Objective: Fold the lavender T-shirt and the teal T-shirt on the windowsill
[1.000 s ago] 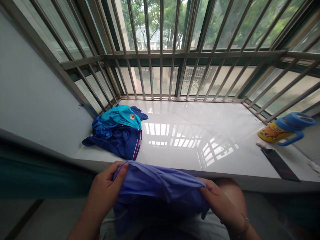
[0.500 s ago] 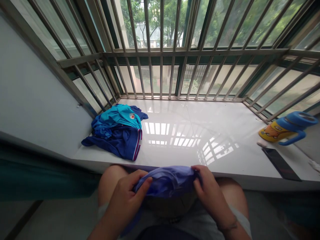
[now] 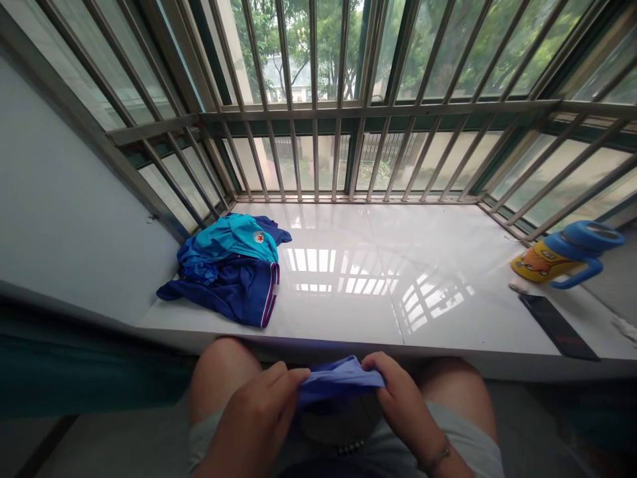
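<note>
Above my lap, a blue-violet cloth garment (image 3: 343, 377) is stretched between my two hands. My left hand (image 3: 263, 411) pinches its left end between thumb and fingers. At the other end, my right hand (image 3: 398, 392) grips the fabric's edge, with a band on that wrist. What kind of garment it is cannot be made out, as most of it is bunched or hangs in shadow. A crumpled heap of clothing (image 3: 223, 265), turquoise and navy with striped trim, lies on the left of the white sill.
The glossy white window sill (image 3: 338, 312) spans the space before my knees. On its right stand a blue and yellow handled bottle (image 3: 557, 255) and a dark flat phone-like slab (image 3: 557, 325), with a small pale object (image 3: 518, 285) between them. Metal bars (image 3: 318, 113) line the window.
Both hands have come down and nearer to my body with the cloth. The cloth's rounded opening has been drawn into a flatter, narrower strip between them. The view has shifted slightly.
</note>
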{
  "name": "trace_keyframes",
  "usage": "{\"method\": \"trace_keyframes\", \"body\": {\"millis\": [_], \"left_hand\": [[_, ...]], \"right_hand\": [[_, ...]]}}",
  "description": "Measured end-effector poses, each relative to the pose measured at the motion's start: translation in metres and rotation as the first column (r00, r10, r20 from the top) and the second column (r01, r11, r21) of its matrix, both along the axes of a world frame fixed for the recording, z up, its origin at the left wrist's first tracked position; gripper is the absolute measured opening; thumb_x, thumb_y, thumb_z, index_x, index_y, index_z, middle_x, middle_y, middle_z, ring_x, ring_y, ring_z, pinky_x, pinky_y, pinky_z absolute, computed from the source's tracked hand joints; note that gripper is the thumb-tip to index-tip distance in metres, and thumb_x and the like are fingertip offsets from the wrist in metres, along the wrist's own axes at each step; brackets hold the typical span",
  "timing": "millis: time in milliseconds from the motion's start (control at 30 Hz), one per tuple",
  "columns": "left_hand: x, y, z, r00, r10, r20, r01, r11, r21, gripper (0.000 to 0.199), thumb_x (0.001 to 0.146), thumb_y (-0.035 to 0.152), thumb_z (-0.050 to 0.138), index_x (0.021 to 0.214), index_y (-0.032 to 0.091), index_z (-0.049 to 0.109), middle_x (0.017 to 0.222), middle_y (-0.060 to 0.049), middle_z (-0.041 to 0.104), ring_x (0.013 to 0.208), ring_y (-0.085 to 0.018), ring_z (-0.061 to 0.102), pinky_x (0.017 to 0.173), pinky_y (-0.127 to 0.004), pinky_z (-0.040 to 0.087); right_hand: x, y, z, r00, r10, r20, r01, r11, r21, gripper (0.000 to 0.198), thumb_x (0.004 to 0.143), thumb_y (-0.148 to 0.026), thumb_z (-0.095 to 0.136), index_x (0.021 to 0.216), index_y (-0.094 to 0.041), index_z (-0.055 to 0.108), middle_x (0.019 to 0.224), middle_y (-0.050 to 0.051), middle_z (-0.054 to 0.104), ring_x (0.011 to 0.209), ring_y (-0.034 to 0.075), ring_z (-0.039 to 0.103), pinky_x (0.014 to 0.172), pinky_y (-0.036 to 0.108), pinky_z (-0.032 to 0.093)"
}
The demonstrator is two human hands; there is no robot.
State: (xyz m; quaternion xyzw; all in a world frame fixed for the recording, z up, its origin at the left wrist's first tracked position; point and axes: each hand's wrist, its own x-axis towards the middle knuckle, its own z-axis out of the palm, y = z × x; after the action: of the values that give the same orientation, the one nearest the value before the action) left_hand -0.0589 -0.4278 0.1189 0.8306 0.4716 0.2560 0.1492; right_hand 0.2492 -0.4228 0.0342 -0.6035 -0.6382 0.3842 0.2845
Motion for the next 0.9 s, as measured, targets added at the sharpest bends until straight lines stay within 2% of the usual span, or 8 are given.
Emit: {"method": "trace_keyframes", "body": {"millis": [133, 233, 300, 400, 533, 667, 767, 900], "left_hand": [[-0.021, 0.006, -0.024, 0.98, 0.179, -0.092, -0.183, 0.982, -0.044, 0.058, 0.083, 0.002, 0.053, 0.126, 0.033, 0.075, 0.112, -0.003, 0.076, 0.097, -0.023, 0.077, 0.083, -0.031, 0.059], [-0.02, 0.012, -0.028, 0.971, 0.232, -0.064, -0.238, 0.967, -0.093, 0.049, 0.082, 0.008, 0.056, 0.121, 0.029, 0.077, 0.113, -0.007, 0.075, 0.106, -0.028, 0.075, 0.093, -0.038, 0.059], [-0.017, 0.017, -0.021, 0.979, 0.205, 0.0, -0.202, 0.964, -0.172, 0.034, 0.087, 0.014, 0.058, 0.113, 0.026, 0.076, 0.114, -0.008, 0.075, 0.108, -0.029, 0.072, 0.095, -0.04, 0.058], [-0.013, 0.022, -0.006, 0.988, 0.111, 0.111, -0.069, 0.943, -0.325, 0.02, 0.097, 0.023, 0.053, 0.104, 0.025, 0.071, 0.11, -0.008, 0.075, 0.105, -0.027, 0.071, 0.092, -0.036, 0.057], [-0.018, 0.021, 0.004, 0.993, -0.023, 0.12, 0.074, 0.893, -0.445, 0.015, 0.1, 0.03, 0.054, 0.088, 0.025, 0.062, 0.084, -0.002, 0.071, 0.078, -0.021, 0.067, 0.071, -0.029, 0.048], [-0.024, 0.023, 0.002, 0.996, -0.083, -0.014, 0.065, 0.865, -0.497, 0.018, 0.081, 0.027, 0.076, 0.095, 0.027, 0.066, 0.087, 0.002, 0.074, 0.077, -0.019, 0.067, 0.071, -0.027, 0.045], [-0.023, 0.031, -0.004, 0.996, -0.068, -0.053, 0.031, 0.856, -0.515, 0.033, 0.079, 0.015, 0.065, 0.107, 0.03, 0.072, 0.102, 0.001, 0.079, 0.091, -0.02, 0.072, 0.08, -0.027, 0.049], [-0.021, 0.045, -0.016, 0.996, 0.073, -0.047, -0.086, 0.905, -0.417, 0.043, 0.074, 0.008, 0.05, 0.101, 0.027, 0.077, 0.106, -0.003, 0.079, 0.101, -0.023, 0.073, 0.092, -0.031, 0.053]], "right_hand": [[0.016, -0.012, 0.024, 0.999, -0.033, -0.032, 0.034, 0.998, 0.053, 0.022, 0.086, -0.02, 0.048, 0.098, -0.024, 0.066, 0.115, 0.008, 0.074, 0.11, 0.027, 0.067, 0.099, 0.039, 0.052], [0.019, -0.019, 0.043, 0.997, -0.026, -0.069, 0.029, 0.999, 0.034, 0.018, 0.092, -0.023, 0.046, 0.096, -0.024, 0.064, 0.098, 0.004, 0.073, 0.092, 0.023, 0.066, 0.083, 0.034, 0.051], [0.022, -0.021, 0.053, 0.997, -0.004, -0.073, 0.009, 0.998, 0.06, 0.013, 0.093, -0.024, 0.046, 0.086, -0.024, 0.057, 0.08, 0.0, 0.065, 0.075, 0.02, 0.059, 0.07, 0.031, 0.044], [0.032, -0.021, 0.068, 0.998, 0.057, -0.015, -0.054, 0.987, 0.154, 0.014, 0.094, -0.028, 0.047, 0.082, -0.024, 0.053, 0.074, -0.001, 0.06, 0.068, 0.018, 0.054, 0.065, 0.03, 0.038], [0.055, -0.022, 0.093, 0.987, 0.13, 0.095, -0.145, 0.973, 0.177, 0.03, 0.105, -0.043, 0.048, 0.082, -0.024, 0.055, 0.072, -0.001, 0.061, 0.065, 0.018, 0.054, 0.064, 0.03, 0.038], [0.078, -0.027, 0.115, 0.979, 0.146, 0.142, -0.159, 0.983, 0.09, 0.041, 0.108, -0.056, 0.05, 0.085, -0.024, 0.061, 0.08, 0.002, 0.066, 0.073, 0.02, 0.059, 0.069, 0.029, 0.045], [0.087, -0.032, 0.12, 0.986, 0.098, 0.135, -0.106, 0.993, 0.053, 0.045, 0.109, -0.06, 0.048, 0.089, -0.024, 0.065, 0.087, 0.004, 0.07, 0.081, 0.022, 0.062, 0.074, 0.029, 0.05], [0.091, -0.036, 0.116, 0.989, 0.041, 0.14, -0.045, 0.999, 0.027, 0.046, 0.108, -0.063, 0.05, 0.09, -0.024, 0.067, 0.09, 0.005, 0.07, 0.086, 0.023, 0.063, 0.078, 0.029, 0.054]]}}
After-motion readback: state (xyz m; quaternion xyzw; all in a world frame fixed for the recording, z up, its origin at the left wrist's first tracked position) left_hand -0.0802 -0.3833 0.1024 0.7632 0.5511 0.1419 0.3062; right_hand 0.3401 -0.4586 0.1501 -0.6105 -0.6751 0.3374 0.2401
